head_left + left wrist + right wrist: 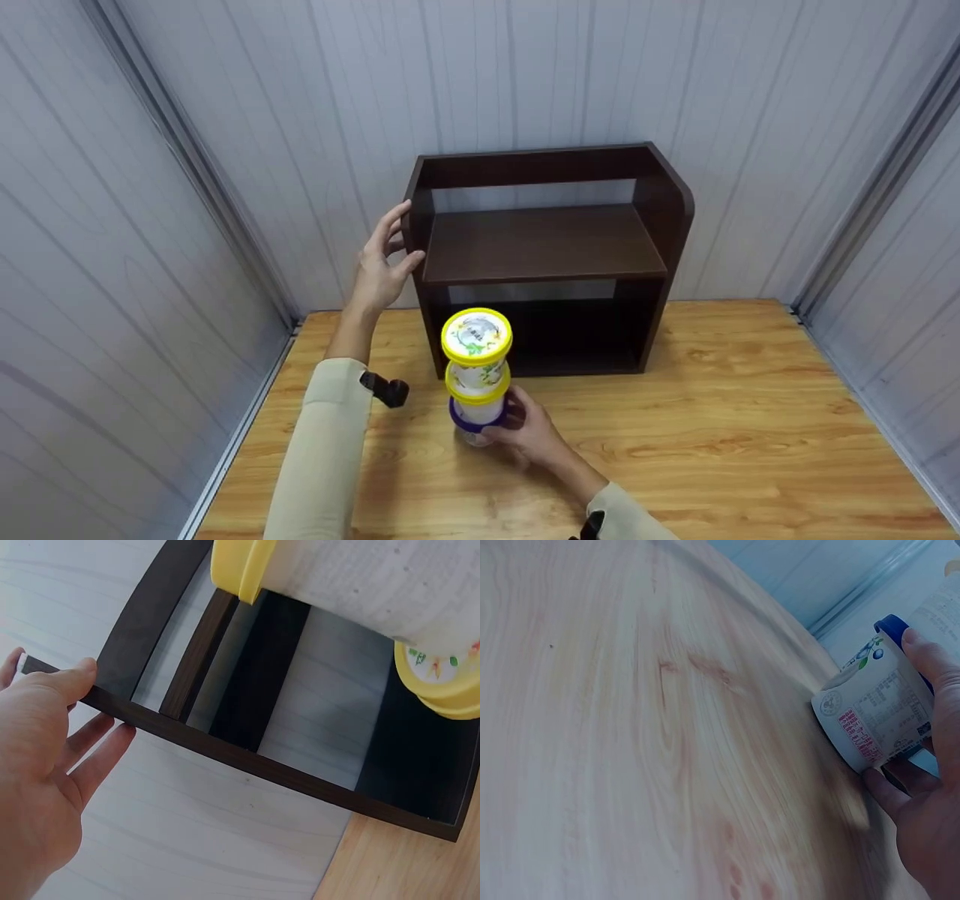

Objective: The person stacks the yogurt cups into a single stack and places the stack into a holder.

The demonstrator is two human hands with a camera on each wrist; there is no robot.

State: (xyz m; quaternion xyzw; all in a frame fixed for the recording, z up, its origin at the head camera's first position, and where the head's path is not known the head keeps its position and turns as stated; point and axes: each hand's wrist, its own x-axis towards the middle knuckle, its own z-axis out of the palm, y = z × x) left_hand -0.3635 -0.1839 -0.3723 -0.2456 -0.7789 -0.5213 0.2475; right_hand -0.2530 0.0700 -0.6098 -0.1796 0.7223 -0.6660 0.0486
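Three round paper tubs stand in a stack in front of a dark brown wooden shelf. The top tub and middle tub have yellow lids; the bottom tub has a dark blue lid and blueberry artwork. My right hand grips the bottom tub from the right, thumb near its lid and fingers around its lower side. Whether its base touches the table is unclear. My left hand holds the shelf's left side panel by its front edge, thumb on one side and fingers on the other.
The shelf has an upper board and a lower compartment, and stands on a wood-grain table against the back wall. Pale panelled walls close in the left and right sides.
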